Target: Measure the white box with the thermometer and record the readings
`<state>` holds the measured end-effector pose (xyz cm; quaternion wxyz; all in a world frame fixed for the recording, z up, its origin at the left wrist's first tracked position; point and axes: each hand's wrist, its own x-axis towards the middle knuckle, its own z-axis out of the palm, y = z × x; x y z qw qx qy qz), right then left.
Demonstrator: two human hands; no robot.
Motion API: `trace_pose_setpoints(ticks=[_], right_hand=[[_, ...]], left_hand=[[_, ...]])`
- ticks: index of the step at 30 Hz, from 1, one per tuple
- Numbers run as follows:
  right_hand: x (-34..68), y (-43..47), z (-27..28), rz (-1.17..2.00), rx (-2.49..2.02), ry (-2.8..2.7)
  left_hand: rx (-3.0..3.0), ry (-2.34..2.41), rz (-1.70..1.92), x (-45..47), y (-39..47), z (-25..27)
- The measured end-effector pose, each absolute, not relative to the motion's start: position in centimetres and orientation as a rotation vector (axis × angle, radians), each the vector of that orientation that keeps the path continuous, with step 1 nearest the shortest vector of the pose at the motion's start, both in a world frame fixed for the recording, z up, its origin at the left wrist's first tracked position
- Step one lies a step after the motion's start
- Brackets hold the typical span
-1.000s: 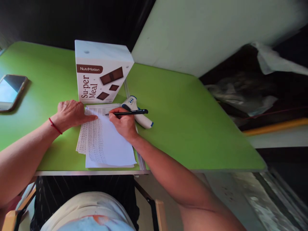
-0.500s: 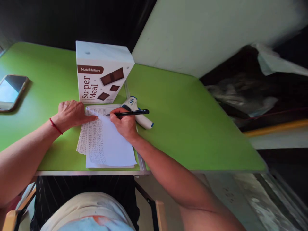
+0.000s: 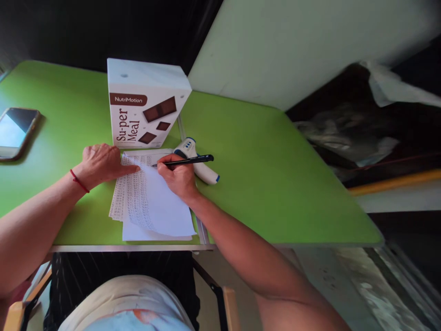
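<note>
A black pen (image 3: 196, 160) is gripped in my right hand (image 3: 178, 177), its tip at the upper part of a sheet of paper (image 3: 168, 202). Small handwriting in columns fills the sheet's left side; the right side is blank. More written sheets (image 3: 118, 202) stick out beneath it on the left. My left hand (image 3: 102, 163) rests at the paper's upper left edge, thumb stretched out over the writing and the other fingers partly bent. A white and blue handheld infrared thermometer (image 3: 206, 174) lies just beyond my right hand, partly hidden by it.
A white NutriMotion box (image 3: 138, 110) stands upright right behind the papers. At the far left lies a phone (image 3: 17, 133). The green table (image 3: 275, 184) has a metal seam beside the sheets. Plastic bags (image 3: 347, 133) are off the table's right side.
The top sheet's lower left edge has lifted and curled inward, baring more of the white sheet below. Both hands and the pen stay nearly in place.
</note>
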<state>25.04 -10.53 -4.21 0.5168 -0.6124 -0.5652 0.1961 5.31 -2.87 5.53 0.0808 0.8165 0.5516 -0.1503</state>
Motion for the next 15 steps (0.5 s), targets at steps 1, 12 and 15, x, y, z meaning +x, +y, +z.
trace_pose_setpoints(ticks=[1, 12, 15], right_hand=[[25.2, -10.6, -4.0, 0.451, -1.461, -1.378], [29.9, -11.0, -2.2, -0.112, -1.526, -2.105], [29.9, -11.1, -2.4, -0.158, -1.600, -2.233]], left_hand=[[2.443, 1.646, -0.439, 5.2, -2.8, 5.5], [2.422, 1.598, -0.276, 4.6, -2.0, 4.6], [2.396, 1.612, -0.341, 4.0, -1.0, 4.8]])
